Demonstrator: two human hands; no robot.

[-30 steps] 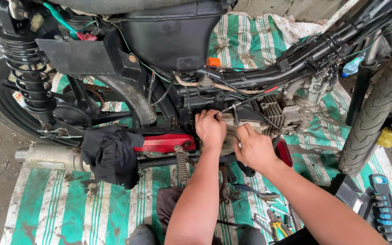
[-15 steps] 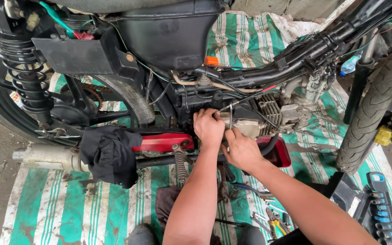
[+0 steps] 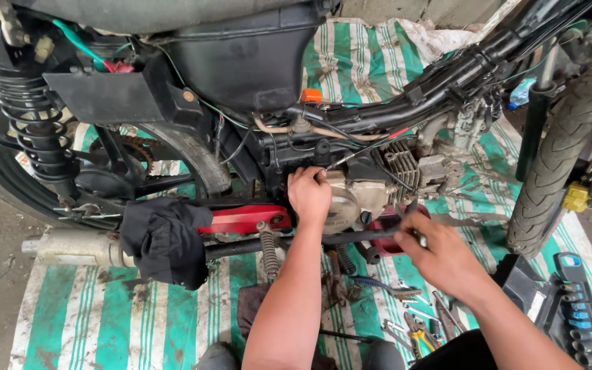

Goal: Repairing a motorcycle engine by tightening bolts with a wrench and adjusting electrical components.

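A stripped motorcycle stands on a green and white striped mat (image 3: 104, 322). Its grey engine (image 3: 392, 168) sits in the middle of the frame. My left hand (image 3: 310, 195) rests on the round grey engine side cover (image 3: 347, 205), fingers curled over its upper edge. My right hand (image 3: 440, 257) is lower and to the right, off the engine, beside a red tray (image 3: 385, 247). Its fingers are closed around a thin dark tool (image 3: 411, 209) that points up.
A black cloth (image 3: 166, 236) hangs over the exhaust pipe (image 3: 70, 247) next to a red frame part (image 3: 241, 219). The front tyre (image 3: 556, 164) stands at right, the rear shock spring (image 3: 32, 130) at left. Loose pliers and wrenches (image 3: 412, 322) and a socket case (image 3: 573, 308) lie near my right arm.
My right hand has pulled away from the engine, down and to the right. My left hand has stayed on the engine cover.
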